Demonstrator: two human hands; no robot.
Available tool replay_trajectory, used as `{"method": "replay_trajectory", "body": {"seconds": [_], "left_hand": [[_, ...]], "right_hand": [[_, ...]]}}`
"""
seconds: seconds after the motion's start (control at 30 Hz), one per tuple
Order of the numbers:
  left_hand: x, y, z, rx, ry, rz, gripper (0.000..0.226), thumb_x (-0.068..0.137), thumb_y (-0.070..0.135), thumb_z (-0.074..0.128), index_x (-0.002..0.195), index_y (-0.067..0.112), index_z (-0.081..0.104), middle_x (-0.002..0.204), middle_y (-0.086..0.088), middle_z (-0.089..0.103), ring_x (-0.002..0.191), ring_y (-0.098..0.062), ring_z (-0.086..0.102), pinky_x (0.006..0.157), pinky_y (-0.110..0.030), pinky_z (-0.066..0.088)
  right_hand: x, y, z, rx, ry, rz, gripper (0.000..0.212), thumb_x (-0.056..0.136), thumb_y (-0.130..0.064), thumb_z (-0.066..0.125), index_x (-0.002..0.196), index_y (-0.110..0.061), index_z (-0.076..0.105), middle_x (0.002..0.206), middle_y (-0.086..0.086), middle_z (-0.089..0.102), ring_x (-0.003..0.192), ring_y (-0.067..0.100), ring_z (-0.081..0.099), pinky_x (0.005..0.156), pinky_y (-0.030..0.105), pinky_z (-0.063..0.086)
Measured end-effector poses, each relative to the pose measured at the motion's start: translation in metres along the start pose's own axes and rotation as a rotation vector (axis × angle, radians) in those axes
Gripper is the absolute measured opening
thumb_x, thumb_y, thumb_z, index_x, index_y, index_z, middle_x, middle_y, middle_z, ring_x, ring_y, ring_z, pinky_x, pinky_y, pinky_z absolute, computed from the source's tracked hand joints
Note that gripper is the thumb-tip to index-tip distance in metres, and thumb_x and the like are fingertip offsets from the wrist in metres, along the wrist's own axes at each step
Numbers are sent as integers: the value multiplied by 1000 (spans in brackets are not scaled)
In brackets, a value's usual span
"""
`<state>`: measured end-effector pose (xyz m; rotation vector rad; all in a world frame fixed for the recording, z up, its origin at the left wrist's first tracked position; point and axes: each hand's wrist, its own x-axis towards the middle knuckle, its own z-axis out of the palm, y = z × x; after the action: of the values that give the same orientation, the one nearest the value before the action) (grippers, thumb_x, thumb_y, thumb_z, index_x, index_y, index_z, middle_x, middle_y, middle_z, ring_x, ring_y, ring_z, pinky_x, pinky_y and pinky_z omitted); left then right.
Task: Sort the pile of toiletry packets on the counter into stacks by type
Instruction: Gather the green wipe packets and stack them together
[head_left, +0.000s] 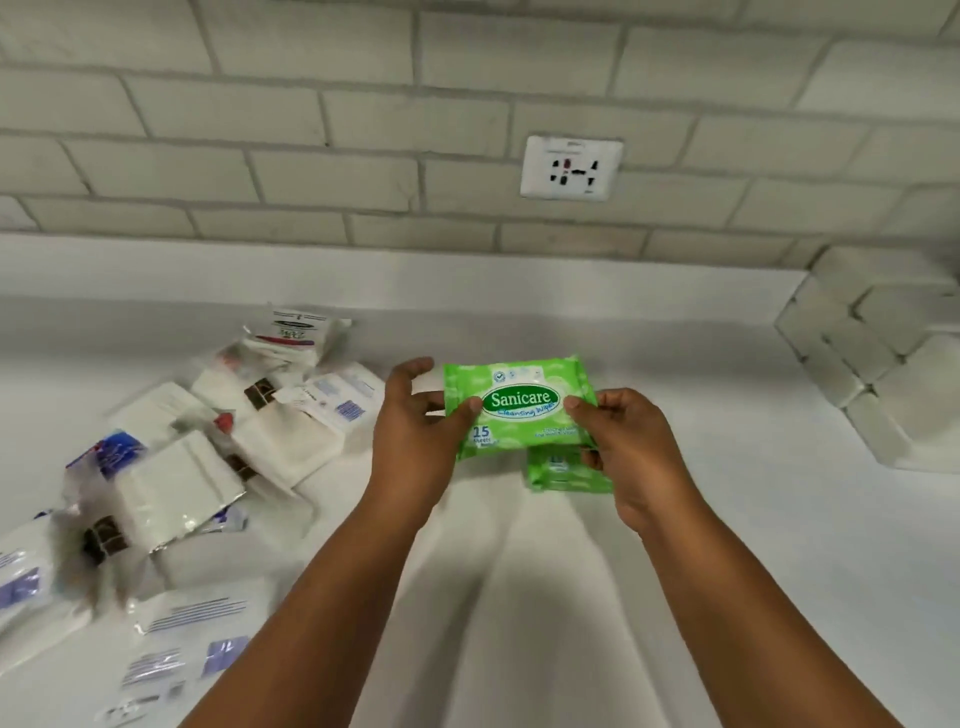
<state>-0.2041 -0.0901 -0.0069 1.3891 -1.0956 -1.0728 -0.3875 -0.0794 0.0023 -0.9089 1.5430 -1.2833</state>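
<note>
A green Sanicare wipes packet (519, 384) is held above the white counter (727, 519), label up. My left hand (415, 441) pinches its left edge, thumb on top. My right hand (631, 447) pinches its right edge. Another green wipes packet (563, 473) lies on the counter just below, partly hidden by the held one and my right hand. To the left sprawls a pile of white packets (197, 467), some with blue print, some with brown bands.
A tiled wall with a white socket (571, 167) rises behind the counter. A tiled corner (883, 353) juts out at the right. More white packets with blue print (182, 649) lie at the lower left near the counter's front.
</note>
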Motion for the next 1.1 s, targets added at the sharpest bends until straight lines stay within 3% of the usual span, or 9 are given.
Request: {"method": "replay_trajectory", "body": {"seconds": [0.13,0.37,0.5,0.6,0.73,0.87,0.93,1.03,1.1], "left_hand": [[-5,-5,65,31,-22,-37,41,79,23,78,112,29,54,90,2,72,78,-17,71,73,-38,58],[-8,-13,106,112,65,-56,29,82,20,75,106,22,60,93,-1,72,72,-12,70,60,-25,54],[-5,-24,108,181,78,-57,25,81,21,76,100,25,60,93,0,72,76,-16,71,73,-39,59],[-3,-29,109,235,97,-31,22,82,23,74,100,25,60,96,2,69,76,-13,67,75,-40,58],[-11,-37,102,318,48,76,26,84,35,71,108,32,62,115,5,59,95,-10,62,82,-37,55],[-31,-46,86,391,-236,208,55,73,25,81,122,36,58,133,11,37,114,17,45,83,-10,49],[-32,-51,81,498,-305,260,65,71,18,84,129,32,57,142,10,31,113,21,43,81,-7,49],[-30,-55,83,532,-305,310,67,73,5,81,130,30,56,145,4,32,112,8,51,82,-9,51],[-28,-57,86,534,-285,341,68,75,1,78,129,33,55,141,2,36,107,8,52,80,-4,47]], "right_hand": [[21,13,-64,-73,37,17,17,84,-23,72,88,-11,62,85,10,70,64,15,64,52,24,47],[43,33,-103,-116,-36,88,16,83,-19,74,87,-8,63,77,5,69,57,12,62,49,20,44],[47,46,-105,-145,-47,103,18,81,-22,75,85,-10,63,80,8,70,60,16,62,55,27,44],[48,49,-104,-193,-42,90,23,81,-26,75,93,-13,60,82,4,68,63,13,60,57,26,43],[39,55,-113,-432,2,-257,48,80,-39,74,121,-27,52,108,-5,54,81,7,57,73,21,47],[27,71,-124,-676,-187,-641,60,79,-47,70,134,-36,47,143,-4,34,128,16,43,99,29,43],[25,80,-124,-763,-243,-671,63,80,-37,74,136,-38,44,151,1,28,135,22,36,105,34,41],[25,90,-119,-768,-253,-648,65,81,-21,75,135,-39,43,152,2,27,135,24,38,102,40,45],[27,92,-115,-758,-235,-646,63,82,-14,72,132,-38,43,150,2,28,132,25,42,99,41,48]]}}
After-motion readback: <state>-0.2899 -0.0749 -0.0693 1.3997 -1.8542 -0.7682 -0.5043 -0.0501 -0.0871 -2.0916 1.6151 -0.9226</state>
